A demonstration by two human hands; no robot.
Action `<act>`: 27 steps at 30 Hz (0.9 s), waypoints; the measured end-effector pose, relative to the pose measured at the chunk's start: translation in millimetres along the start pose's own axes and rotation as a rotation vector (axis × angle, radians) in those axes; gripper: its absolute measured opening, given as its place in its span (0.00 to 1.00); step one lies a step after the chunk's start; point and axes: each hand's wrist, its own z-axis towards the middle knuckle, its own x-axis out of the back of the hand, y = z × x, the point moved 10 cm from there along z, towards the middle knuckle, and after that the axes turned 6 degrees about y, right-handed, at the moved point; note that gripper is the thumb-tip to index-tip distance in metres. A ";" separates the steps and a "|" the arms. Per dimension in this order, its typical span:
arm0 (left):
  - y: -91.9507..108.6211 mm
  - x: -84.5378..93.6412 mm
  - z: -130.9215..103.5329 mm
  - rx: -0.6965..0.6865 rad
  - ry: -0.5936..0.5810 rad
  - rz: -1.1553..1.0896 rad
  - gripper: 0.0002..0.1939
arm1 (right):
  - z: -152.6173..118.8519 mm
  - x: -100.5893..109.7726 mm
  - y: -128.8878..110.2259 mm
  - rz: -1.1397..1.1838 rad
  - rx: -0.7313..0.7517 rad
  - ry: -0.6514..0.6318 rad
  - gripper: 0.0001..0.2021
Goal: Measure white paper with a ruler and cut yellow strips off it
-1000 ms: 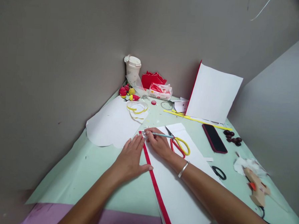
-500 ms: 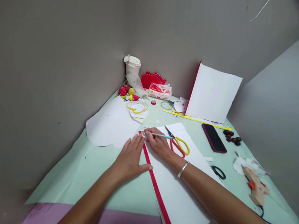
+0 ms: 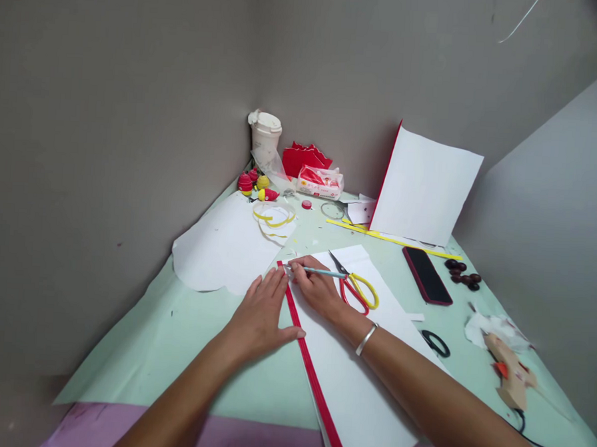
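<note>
My right hand (image 3: 315, 288) grips a slim light-blue pencil or pen (image 3: 320, 272), its tip at the upper end of a red strip (image 3: 313, 378). That strip runs along the left edge of a large white sheet (image 3: 357, 380). My left hand (image 3: 258, 315) lies flat with fingers spread, fingertips and thumb pressing on the strip. Just right of my right hand, scissors (image 3: 359, 290) with one red and one yellow handle lie on the sheet, blades apart.
A white cup (image 3: 265, 138), wipes pack (image 3: 320, 182) and standing white card (image 3: 425, 187) are at the back. Rightward lie a phone (image 3: 427, 275), black tape ring (image 3: 435, 343) and corded glue gun (image 3: 508, 371). A cut white paper (image 3: 221, 253) lies left.
Almost nothing differs. The pencil or pen has shifted very slightly to the right in my right hand; my left hand stays in place.
</note>
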 end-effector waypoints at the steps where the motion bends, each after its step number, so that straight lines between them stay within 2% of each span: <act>1: 0.2 0.4 -0.1 -0.001 0.000 0.001 0.53 | -0.2 0.1 -0.4 0.000 0.001 0.000 0.09; 27: 1.1 0.1 1.4 0.013 -0.030 0.021 0.55 | -9.5 3.3 -4.2 -0.004 0.043 -0.005 0.10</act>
